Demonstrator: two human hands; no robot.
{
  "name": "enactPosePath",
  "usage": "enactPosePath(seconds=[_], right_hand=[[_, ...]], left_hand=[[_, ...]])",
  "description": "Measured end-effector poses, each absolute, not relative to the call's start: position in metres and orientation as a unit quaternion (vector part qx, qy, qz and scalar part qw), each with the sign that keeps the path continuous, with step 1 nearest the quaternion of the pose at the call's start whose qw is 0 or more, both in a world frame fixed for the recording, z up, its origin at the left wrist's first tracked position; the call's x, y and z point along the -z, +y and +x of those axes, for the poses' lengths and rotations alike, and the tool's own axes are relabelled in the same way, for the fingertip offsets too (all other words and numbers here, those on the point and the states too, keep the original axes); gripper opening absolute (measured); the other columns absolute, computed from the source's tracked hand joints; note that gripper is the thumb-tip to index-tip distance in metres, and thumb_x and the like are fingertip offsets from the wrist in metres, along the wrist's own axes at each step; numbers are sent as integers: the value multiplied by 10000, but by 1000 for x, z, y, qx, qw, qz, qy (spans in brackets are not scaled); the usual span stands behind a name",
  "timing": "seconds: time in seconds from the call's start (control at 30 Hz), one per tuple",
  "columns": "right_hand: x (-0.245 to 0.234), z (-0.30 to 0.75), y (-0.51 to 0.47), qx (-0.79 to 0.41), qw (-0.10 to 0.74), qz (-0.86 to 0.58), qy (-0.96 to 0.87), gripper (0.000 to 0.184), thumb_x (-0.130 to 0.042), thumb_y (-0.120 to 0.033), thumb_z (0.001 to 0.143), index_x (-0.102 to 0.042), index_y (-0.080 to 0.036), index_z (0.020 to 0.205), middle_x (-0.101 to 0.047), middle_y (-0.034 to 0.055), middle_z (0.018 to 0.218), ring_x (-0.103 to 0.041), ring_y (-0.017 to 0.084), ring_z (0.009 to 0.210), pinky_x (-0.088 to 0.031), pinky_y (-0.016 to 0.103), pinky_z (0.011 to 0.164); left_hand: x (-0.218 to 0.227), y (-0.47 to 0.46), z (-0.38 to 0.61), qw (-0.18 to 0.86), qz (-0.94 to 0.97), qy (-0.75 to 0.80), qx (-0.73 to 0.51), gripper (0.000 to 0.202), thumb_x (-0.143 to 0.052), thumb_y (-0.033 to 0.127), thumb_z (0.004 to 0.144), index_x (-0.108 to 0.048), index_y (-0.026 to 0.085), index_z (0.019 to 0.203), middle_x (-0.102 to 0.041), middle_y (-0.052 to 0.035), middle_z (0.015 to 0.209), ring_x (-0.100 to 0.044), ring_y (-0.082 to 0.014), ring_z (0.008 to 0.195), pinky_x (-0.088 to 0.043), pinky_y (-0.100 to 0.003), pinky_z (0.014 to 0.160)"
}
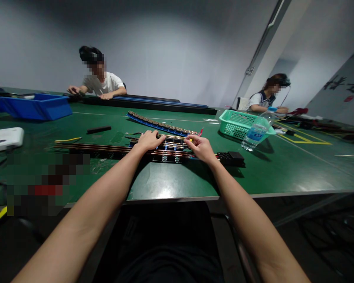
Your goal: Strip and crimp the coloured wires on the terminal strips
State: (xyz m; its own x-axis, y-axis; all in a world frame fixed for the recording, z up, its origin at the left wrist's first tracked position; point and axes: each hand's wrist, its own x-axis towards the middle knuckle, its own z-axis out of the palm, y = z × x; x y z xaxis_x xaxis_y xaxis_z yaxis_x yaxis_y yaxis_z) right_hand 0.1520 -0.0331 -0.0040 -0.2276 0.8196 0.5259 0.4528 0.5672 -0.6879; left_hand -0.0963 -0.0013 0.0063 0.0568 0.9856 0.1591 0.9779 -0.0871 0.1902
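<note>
A long black rail assembly (126, 149) with copper-coloured rods and blue parts lies across the green table in front of me. My left hand (148, 141) rests on its middle, fingers spread and pressing down on the rods. My right hand (201, 147) is at the right part, thumb and forefinger pinched on a small yellow piece (190, 140), whose exact kind is hard to make out. A black end block (231, 158) sits at the right end. Behind my hands lies a second strip (162, 125) with a blue base and metal rods, a red wire at its right end.
A blue bin (37, 107), a white device (6, 138) and a black bar (98, 129) are on the left. A green basket (238, 125) and a water bottle (258, 131) stand on the right. Two co-workers sit beyond; long black rails (153, 105) lie at the far edge.
</note>
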Motion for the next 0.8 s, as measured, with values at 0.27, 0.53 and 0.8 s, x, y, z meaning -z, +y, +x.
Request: enactPosePath(seconds=[0.27, 0.53, 0.8], right_hand=[[6, 148, -36, -174, 469, -433, -750, 325, -635, -501, 854, -708, -185, 864, -430, -66, 503, -373, 95, 479, -277, 241, 505], [-12, 150, -43, -371, 736, -350, -446, 551, -665, -686, 767, -524, -245, 1066, -589, -64, 772, -315, 17, 374, -258, 194, 366], [-4, 146, -173, -337, 750, -306, -480, 402, -671, -368, 903, -578, -287, 1286, -636, -12, 947, -276, -8, 394, -234, 189, 358]], left_hand=[[-4, -2, -94, -3, 726, 675, -135, 733, -318, 684, 941, -548, 140, 1376, -564, -202, 1420, -500, -365, 1330, -353, -515, 1117], [-4, -5, -91, 16, 790, 605, -95, 740, -293, 692, 960, -482, 203, 1481, -440, -130, 1563, -390, -313, 1443, -300, -488, 1176], [-2, -7, -90, -3, 790, 605, -96, 731, -267, 675, 975, -483, 195, 1481, -490, -147, 1519, -438, -329, 1400, -345, -494, 1136]])
